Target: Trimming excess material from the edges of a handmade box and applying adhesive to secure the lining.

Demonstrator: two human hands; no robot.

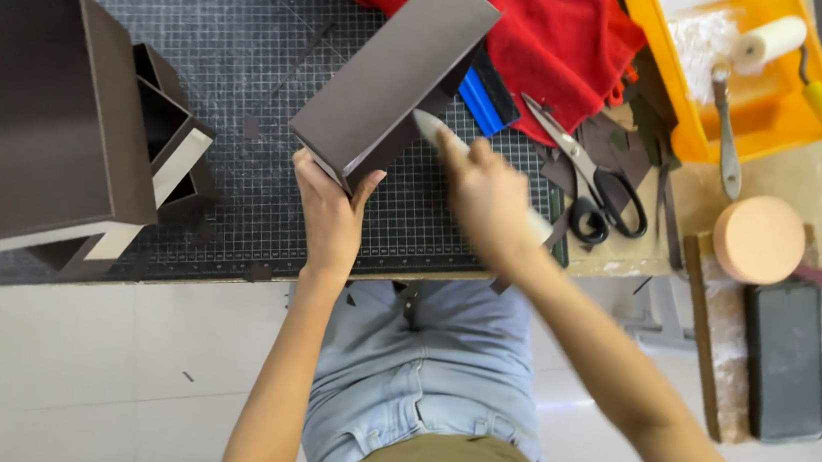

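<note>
The left hand (330,215) clamps the near lower corner of a dark brown box (391,73), thumb on one face and fingers wrapped round the edge, tipping it up off the gridded cutting mat (264,197) on the worktop. Right beside it, the right hand (483,193) is closed around a pale, flat smoothing tool (431,127), its tip pressed against the box's side wall just past the left hand's fingertips; the hand is blurred, so the exact grip is hard to read.

The box looks like covered board: stiff and light, probably easy to dent at the corners, with a smooth covering that could slip, so that edge-and-corner hold seems the sound place to take it.

Beyond the right hand lie scissors (587,178), a blue strip (479,102) and a red cloth (551,24); farther out sit a yellow tray (686,137) with a paint roller (771,40), a round orange-pink pad (759,239) and a dark phone (785,360). Well out past the left hand stands a larger brown box (30,114) with dividers.
</note>
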